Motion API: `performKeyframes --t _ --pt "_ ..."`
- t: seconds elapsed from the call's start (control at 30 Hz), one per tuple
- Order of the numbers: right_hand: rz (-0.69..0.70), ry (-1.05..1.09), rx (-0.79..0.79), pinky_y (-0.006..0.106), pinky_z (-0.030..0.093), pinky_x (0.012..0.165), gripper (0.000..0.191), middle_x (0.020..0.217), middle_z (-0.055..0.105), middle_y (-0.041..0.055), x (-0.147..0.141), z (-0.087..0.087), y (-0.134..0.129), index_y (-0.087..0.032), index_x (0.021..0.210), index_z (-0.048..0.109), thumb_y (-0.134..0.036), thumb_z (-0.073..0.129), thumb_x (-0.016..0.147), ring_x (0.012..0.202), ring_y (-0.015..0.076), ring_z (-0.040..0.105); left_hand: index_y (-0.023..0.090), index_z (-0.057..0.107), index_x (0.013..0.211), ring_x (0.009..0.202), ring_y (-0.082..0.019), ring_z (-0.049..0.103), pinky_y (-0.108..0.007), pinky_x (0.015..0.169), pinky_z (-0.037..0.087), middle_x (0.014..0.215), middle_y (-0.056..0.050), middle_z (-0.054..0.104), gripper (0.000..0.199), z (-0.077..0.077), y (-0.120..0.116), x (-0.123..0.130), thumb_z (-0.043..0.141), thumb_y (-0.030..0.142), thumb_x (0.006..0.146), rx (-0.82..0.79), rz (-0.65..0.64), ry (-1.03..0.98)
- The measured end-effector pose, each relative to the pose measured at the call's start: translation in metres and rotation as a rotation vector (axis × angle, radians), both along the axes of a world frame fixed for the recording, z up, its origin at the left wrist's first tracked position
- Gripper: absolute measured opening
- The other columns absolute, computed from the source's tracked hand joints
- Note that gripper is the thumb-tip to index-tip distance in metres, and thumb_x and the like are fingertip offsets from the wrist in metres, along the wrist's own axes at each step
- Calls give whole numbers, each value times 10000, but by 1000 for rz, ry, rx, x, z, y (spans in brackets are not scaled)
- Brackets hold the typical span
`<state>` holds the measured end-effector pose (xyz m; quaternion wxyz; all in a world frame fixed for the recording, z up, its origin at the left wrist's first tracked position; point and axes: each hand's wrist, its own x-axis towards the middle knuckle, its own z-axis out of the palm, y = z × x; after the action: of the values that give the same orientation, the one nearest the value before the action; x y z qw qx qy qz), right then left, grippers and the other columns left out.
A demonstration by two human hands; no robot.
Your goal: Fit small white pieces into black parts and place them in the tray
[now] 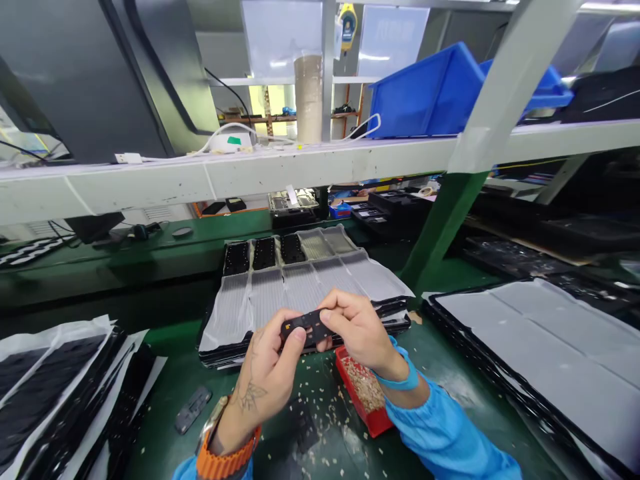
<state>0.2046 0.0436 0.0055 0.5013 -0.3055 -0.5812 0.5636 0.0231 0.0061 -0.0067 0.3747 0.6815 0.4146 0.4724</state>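
Head view shows the left hand (270, 370) and right hand (361, 333) with their fingers clamped on opposite ends of a small black part (314, 328), raised over the green tabletop (185, 367) before a pale-lined tray stack (267, 297). Near the right wrist stands a red box (379, 423) of pale chips (363, 387). One dark plate (193, 409) lies left of the left wrist; another dark piece (303, 427) rests between the forearms.

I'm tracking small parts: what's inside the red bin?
Small pale pieces lie inside the red bin. Its bottom is hidden beneath them, and the right hand covers part of it.
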Motion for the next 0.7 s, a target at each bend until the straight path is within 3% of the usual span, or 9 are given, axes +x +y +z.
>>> performKeyframes --t 0.23,0.43,0.57,0.7 --pt "19 98 -29 204 489 427 305 587 658 -16 -5 -7 2 -181 759 573 -434 732 817 429 110 594 215 613 976 488 -94 334 -201 468 274 574 73 416 329 -3 2 3 535 533 1001 -134 -41 -126" --pt "53 -100 40 219 520 521 387 622 661 -6 -2 -3 0 -171 900 596 -547 689 906 515 133 666 223 600 974 472 -87 342 -192 471 277 564 80 380 272 -3 5 1 535 487 976 -249 1 -230" --pt "45 -154 92 220 510 530 395 585 663 0 0 -4 -1 -167 922 603 -559 651 939 512 139 666 215 616 907 460 -107 384 -220 463 317 523 72 392 203 -1 7 1 487 362 962 -226 24 -210" --pt "52 -173 101 222 527 549 389 597 689 18 1 -2 -3 -165 918 597 -551 634 953 516 132 662 211 598 811 428 -112 397 -239 452 340 497 59 438 271 -1 7 0 445 353 984 -174 58 -182"
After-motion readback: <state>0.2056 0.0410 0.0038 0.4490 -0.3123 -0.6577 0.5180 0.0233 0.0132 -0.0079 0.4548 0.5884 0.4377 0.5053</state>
